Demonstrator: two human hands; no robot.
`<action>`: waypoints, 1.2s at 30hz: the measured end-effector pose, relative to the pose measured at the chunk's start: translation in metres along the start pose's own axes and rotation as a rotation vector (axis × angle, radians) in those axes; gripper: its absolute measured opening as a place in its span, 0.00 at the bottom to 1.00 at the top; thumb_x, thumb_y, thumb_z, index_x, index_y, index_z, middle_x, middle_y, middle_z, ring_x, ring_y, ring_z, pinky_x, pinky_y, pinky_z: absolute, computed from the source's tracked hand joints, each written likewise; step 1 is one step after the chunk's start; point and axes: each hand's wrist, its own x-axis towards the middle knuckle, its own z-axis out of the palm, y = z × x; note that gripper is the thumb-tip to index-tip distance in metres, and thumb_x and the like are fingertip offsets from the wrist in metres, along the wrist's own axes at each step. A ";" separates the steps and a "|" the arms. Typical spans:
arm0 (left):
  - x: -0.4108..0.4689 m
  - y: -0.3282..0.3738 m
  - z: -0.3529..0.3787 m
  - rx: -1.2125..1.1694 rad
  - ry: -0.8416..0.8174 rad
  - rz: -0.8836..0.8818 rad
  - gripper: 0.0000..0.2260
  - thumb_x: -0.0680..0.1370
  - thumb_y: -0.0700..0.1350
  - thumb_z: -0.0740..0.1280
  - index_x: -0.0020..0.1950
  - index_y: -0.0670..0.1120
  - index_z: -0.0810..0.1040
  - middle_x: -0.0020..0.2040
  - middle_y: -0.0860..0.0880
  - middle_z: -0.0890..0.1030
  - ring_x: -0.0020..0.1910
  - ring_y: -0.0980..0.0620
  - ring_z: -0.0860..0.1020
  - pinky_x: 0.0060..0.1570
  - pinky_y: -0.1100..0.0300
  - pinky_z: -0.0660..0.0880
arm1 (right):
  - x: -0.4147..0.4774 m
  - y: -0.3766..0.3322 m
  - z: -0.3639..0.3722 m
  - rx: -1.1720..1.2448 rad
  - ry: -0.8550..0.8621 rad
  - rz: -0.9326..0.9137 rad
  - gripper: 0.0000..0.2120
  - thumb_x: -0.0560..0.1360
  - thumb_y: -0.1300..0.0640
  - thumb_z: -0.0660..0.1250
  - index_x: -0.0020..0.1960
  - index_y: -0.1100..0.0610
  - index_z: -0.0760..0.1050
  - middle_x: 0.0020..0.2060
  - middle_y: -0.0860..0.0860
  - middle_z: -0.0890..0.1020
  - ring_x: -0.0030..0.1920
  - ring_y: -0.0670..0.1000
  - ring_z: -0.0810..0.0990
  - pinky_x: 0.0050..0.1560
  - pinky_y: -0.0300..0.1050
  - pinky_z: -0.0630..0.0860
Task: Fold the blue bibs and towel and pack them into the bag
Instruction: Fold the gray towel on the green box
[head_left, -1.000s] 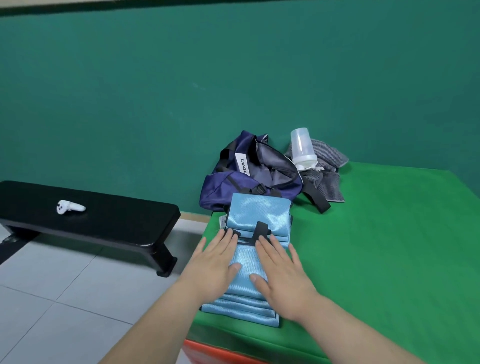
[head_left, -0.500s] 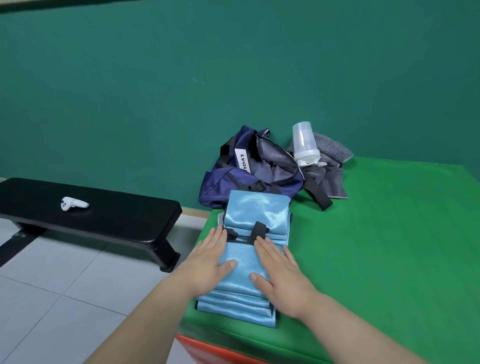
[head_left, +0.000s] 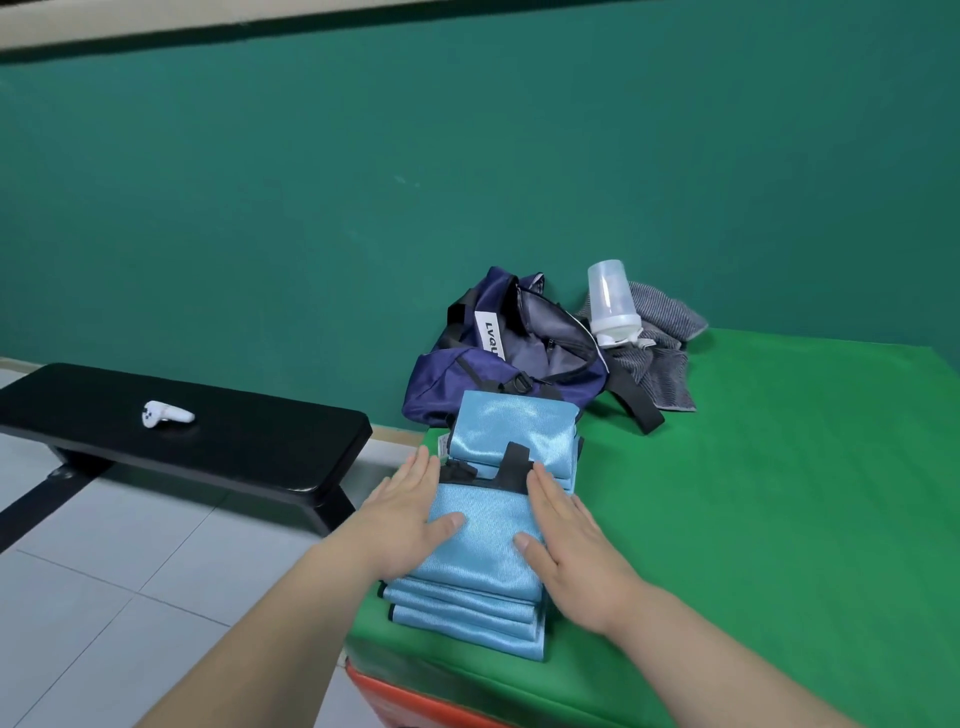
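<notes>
A stack of folded shiny light-blue bibs with black trim lies at the near left corner of the green table. My left hand lies flat along the stack's left side, its thumb on the top bib. My right hand rests flat on the right side, fingers straight. Behind the stack sits the navy bag, unzipped with its grey lining showing. A grey striped towel lies crumpled to the bag's right.
A clear plastic shaker bottle stands upside down between bag and towel. The bag's black strap trails onto the table. A black bench stands to the left on the tiled floor with a white controller on it.
Both hands have slid slightly apart toward the sides of the stack. The camera has shifted a little; the stack, bag and towel stay where they were.
</notes>
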 end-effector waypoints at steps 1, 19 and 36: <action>-0.002 0.002 -0.003 0.021 0.026 -0.018 0.37 0.82 0.64 0.51 0.80 0.46 0.35 0.79 0.51 0.32 0.78 0.55 0.33 0.78 0.52 0.40 | -0.001 0.001 -0.002 0.014 0.026 0.009 0.33 0.84 0.41 0.47 0.80 0.50 0.33 0.77 0.42 0.32 0.75 0.36 0.30 0.77 0.42 0.35; 0.061 0.156 -0.021 0.077 0.248 0.324 0.35 0.81 0.61 0.59 0.82 0.52 0.46 0.81 0.52 0.36 0.78 0.52 0.32 0.78 0.49 0.40 | -0.010 0.116 -0.112 0.022 0.279 0.194 0.32 0.79 0.48 0.66 0.79 0.53 0.59 0.78 0.50 0.59 0.78 0.48 0.54 0.74 0.36 0.45; 0.197 0.235 0.015 0.148 0.096 0.331 0.33 0.80 0.59 0.62 0.81 0.51 0.53 0.82 0.49 0.43 0.80 0.49 0.38 0.78 0.51 0.42 | 0.095 0.270 -0.139 -0.141 -0.006 0.354 0.34 0.79 0.49 0.63 0.81 0.54 0.54 0.80 0.50 0.54 0.80 0.53 0.50 0.78 0.58 0.53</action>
